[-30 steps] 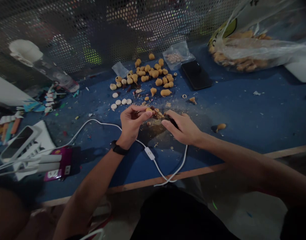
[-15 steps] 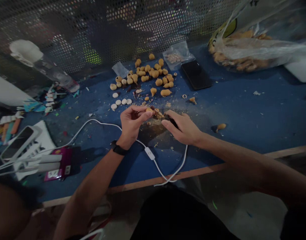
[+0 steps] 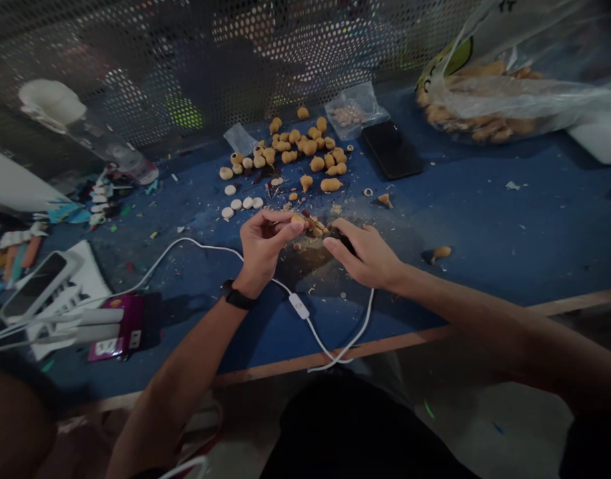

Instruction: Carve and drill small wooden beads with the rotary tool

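Note:
My left hand [image 3: 265, 246] pinches a small tan gourd-like piece [image 3: 298, 219] between thumb and fingertips. My right hand [image 3: 365, 253] is wrapped round a black-handled tool [image 3: 343, 242], whose narrow end meets brownish bits at the held piece. Fingers cover part of both, so the tool's exact kind cannot be told. Just beyond my hands lies a group of similar tan gourd-like pieces [image 3: 310, 148], a few with dark openings. Several white discs [image 3: 247, 203] lie beyond my left hand. A white cord with an inline switch [image 3: 299, 306] passes below my hands and disappears beneath the right one.
A black phone [image 3: 391, 150] and a small clear bag of bits [image 3: 348, 114] lie at the back. A large plastic bag [image 3: 485, 100] stands at back right. Left are a clear bottle [image 3: 118, 150] and a maroon box [image 3: 130, 326]. A perforated metal panel [image 3: 186, 60] borders the blue table.
Both hands keep nearly the same place and grip. The piece and the tool's end shift only very slightly between my fingers.

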`<state>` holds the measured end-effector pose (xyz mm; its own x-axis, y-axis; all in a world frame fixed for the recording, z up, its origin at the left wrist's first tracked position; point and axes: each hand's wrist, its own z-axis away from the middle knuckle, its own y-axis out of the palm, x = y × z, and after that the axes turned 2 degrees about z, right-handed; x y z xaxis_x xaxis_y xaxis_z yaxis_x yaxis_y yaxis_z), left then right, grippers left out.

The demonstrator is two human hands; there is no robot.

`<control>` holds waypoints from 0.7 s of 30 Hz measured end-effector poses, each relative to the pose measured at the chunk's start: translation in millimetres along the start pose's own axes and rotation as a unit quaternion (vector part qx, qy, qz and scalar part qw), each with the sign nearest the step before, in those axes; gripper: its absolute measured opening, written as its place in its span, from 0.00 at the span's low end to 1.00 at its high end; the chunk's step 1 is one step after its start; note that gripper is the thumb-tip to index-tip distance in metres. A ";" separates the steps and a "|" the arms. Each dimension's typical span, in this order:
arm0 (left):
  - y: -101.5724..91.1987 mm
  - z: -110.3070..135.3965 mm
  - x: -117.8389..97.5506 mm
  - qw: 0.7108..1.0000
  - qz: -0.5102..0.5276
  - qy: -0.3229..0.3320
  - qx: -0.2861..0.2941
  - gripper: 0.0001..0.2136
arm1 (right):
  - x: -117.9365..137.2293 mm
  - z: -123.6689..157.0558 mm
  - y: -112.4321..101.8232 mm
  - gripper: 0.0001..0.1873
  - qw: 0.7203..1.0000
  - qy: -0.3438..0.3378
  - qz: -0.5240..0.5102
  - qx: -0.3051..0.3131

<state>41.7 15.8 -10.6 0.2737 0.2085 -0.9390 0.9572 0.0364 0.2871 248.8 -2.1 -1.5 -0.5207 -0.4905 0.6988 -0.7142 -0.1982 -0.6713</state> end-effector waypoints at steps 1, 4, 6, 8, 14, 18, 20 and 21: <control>-0.1 0.0 0.3 1.000 0.002 0.001 0.000 0.19 | 0.3 0.0 -0.2 0.16 1.000 0.000 0.001 0.001; -0.6 -0.1 1.4 1.000 -0.001 0.000 0.002 0.19 | 0.5 0.1 -0.6 0.16 1.000 0.000 -0.002 0.008; -0.9 -0.2 1.8 1.000 -0.004 -0.001 0.003 0.19 | 0.4 0.1 -0.8 0.16 1.000 0.002 -0.003 0.013; -1.0 -0.1 1.8 1.000 -0.002 0.000 0.001 0.19 | 0.4 -0.2 -1.1 0.16 1.000 0.002 -0.005 0.018; -0.8 0.3 1.7 1.000 -0.002 0.002 0.003 0.19 | 1.5 -0.3 -1.0 0.15 1.000 -0.004 -0.008 0.012; -1.5 0.3 2.9 1.000 -0.011 -0.001 0.001 0.21 | 1.6 0.2 -0.7 0.16 1.000 -0.002 -0.015 0.018; -1.6 0.3 3.2 1.000 -0.013 -0.002 0.002 0.20 | 1.9 0.1 -0.9 0.15 1.000 -0.003 -0.014 0.018; -1.5 0.3 3.1 1.000 -0.013 -0.002 0.003 0.20 | 2.0 0.0 -1.0 0.15 1.000 -0.004 -0.012 0.017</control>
<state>41.2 16.1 -14.0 0.2488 0.2040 -0.9468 0.9646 0.0357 0.2611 248.5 -2.9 0.6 -0.4997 -0.4916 0.7132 -0.7099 -0.2394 -0.6624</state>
